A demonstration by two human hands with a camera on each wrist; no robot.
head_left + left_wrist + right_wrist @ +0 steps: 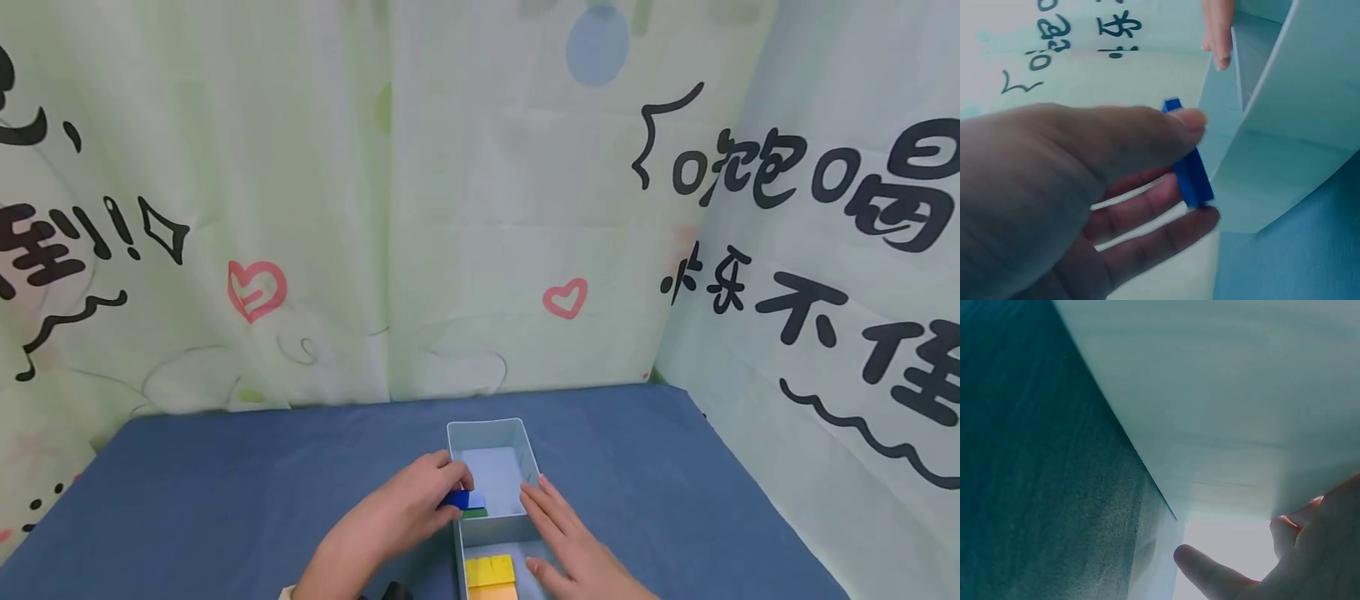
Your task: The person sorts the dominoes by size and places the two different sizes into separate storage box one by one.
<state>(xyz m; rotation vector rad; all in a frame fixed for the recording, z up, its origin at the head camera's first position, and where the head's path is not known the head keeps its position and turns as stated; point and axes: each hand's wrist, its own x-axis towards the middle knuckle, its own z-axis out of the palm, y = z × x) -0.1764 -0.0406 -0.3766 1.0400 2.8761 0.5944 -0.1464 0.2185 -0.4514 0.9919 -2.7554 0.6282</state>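
Observation:
My left hand point(411, 506) pinches a dark blue block point(456, 499) over the left rim of a pale blue two-part box point(491, 527). The left wrist view shows this narrow blue block point(1194, 178) between thumb and fingertips. Just beside it, in the far compartment's near left corner, are a light blue piece point(477, 500) and a green piece point(475, 513). My right hand point(581, 550) lies along the box's right side, its extended fingers over the rim near the divider. Yellow blocks point(490, 570) and a light orange piece point(492, 592) sit in the near compartment.
The box stands on a table with a dark blue cloth point(637, 467). Behind it hangs a pale printed curtain point(465, 250), with another lettered sheet point(810, 358) along the right. A small black object point(396, 592) shows at the bottom edge, left of the box.

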